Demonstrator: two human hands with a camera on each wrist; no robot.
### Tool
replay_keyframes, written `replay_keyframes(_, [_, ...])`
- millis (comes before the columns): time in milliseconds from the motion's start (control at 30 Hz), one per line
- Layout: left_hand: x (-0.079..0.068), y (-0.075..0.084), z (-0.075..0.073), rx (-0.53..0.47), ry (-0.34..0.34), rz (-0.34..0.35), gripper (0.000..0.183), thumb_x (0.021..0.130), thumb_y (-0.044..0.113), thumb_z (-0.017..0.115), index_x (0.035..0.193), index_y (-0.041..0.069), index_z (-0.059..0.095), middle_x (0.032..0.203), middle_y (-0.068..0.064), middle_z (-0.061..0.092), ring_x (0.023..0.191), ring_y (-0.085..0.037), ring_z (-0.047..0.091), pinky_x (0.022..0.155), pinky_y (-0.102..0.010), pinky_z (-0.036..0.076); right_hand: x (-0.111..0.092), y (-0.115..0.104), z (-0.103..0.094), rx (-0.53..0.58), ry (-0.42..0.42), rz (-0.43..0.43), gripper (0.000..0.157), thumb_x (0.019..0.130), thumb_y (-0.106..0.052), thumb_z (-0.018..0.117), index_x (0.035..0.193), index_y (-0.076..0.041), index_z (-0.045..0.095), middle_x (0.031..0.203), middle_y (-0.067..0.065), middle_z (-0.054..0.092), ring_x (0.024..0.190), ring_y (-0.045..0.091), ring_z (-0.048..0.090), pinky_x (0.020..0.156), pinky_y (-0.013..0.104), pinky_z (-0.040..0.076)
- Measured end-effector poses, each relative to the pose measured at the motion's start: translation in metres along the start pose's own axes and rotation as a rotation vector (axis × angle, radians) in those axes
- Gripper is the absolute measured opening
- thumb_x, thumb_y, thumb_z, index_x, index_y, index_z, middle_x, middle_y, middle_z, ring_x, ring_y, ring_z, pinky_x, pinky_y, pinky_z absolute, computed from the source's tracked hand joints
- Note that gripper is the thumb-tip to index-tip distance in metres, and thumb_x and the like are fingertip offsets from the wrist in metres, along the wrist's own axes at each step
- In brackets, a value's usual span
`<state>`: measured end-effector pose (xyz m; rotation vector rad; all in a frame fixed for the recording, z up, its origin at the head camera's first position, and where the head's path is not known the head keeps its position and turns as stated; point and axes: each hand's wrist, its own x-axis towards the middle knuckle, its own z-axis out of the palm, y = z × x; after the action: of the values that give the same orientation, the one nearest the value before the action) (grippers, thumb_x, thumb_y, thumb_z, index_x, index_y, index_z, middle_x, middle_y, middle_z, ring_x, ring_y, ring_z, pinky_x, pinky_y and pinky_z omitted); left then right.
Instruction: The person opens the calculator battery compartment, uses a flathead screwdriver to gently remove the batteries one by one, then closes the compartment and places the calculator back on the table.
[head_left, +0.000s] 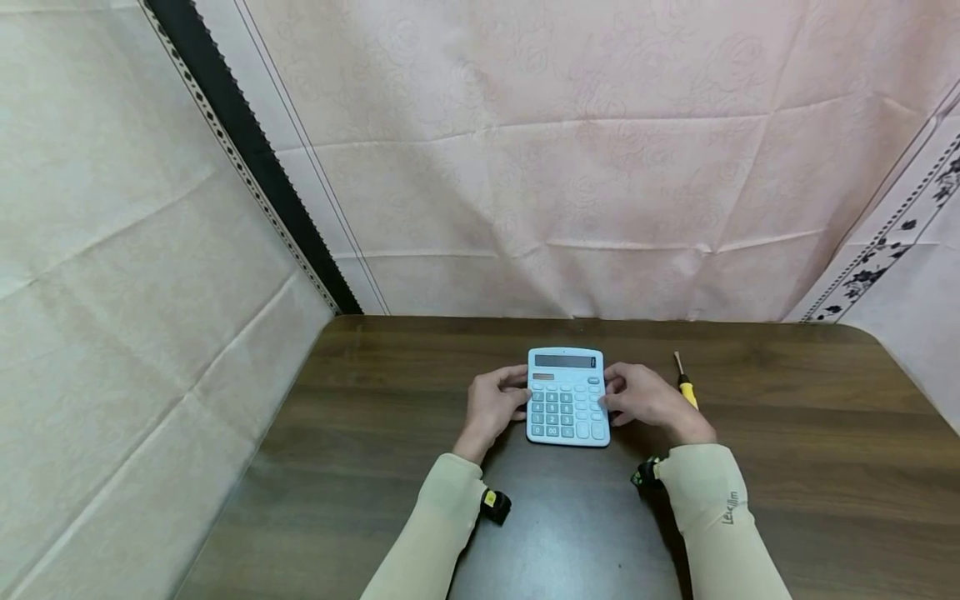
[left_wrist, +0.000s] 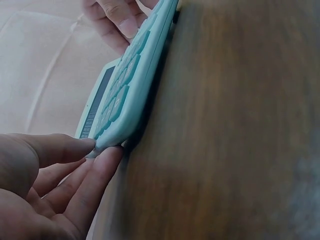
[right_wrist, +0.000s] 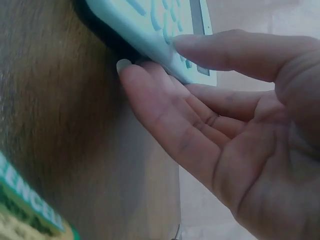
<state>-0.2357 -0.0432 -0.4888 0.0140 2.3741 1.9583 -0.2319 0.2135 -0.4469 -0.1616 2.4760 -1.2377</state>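
Observation:
A light blue calculator (head_left: 567,396) is held between both hands over the table, its keys facing up and a 0 on its display. My left hand (head_left: 497,404) pinches the left edge. In the left wrist view, its thumb (left_wrist: 75,148) lies on the top rim and a finger (left_wrist: 102,167) reaches under the side. My right hand (head_left: 639,396) grips the right edge. Its thumb (right_wrist: 225,47) presses the top face near the keys in the right wrist view, with fingers (right_wrist: 155,102) curled at the underside.
A screwdriver (head_left: 686,390) with a yellow and black handle lies just beyond the right hand. The brown wooden table (head_left: 360,450) ends at a pale cloth (head_left: 600,167) behind. A green and gold printed thing (right_wrist: 30,210) shows at the right wrist view's lower corner.

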Motion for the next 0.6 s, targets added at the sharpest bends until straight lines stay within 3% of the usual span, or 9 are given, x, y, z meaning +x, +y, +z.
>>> replay_keyframes(600, [0.0019, -0.0045, -0.0006, -0.011, -0.012, -0.026, 0.037, 0.096, -0.004, 0.074, 0.132, 0.008, 0.075, 0.120, -0.008, 0.075, 0.094, -0.019, 0.076, 0.068, -0.034, 0.064, -0.0007, 0.0029, 0.0017, -0.013, -0.021, -0.002, 0.049, 0.100, -0.003, 0.070, 0.142, 0.014, 0.052, 0.104, 0.018, 0.061, 0.086, 0.026, 0.066, 0.076, 0.039, 0.064])
